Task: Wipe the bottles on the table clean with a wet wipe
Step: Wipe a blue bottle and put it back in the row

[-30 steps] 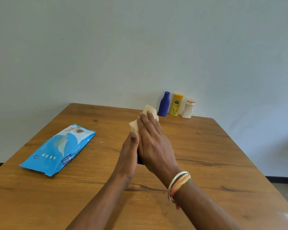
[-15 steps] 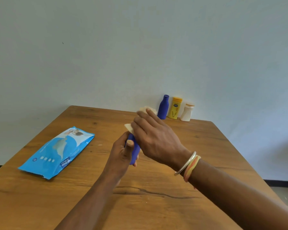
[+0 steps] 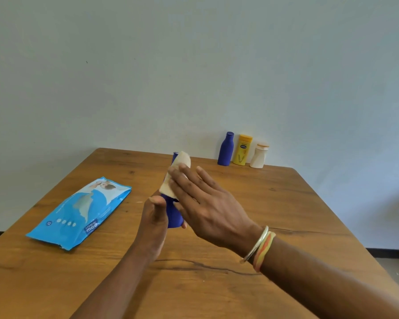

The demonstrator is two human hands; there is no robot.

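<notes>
My left hand [image 3: 154, 217] grips a dark blue bottle [image 3: 173, 215] by its lower body and holds it upright above the middle of the wooden table [image 3: 286, 203]. A pale, folded wet wipe [image 3: 176, 178] covers the bottle's upper part. My right hand [image 3: 207, 208] lies flat against that wipe with its fingers stretched out, pressing it onto the bottle. Only the bottle's cap tip and lower body show. Three more bottles stand at the far edge by the wall: a blue one [image 3: 226, 148], a yellow one [image 3: 242, 150] and a white one [image 3: 259, 155].
A blue pack of wet wipes [image 3: 78, 212] lies flat on the table's left side. A bare pale wall rises behind the far table edge. Bangles sit on my right wrist [image 3: 259, 247].
My right hand has slid the wipe along the bottle and now lies flatter over it. More of the bottle's lower body shows below the wipe than a second ago.
</notes>
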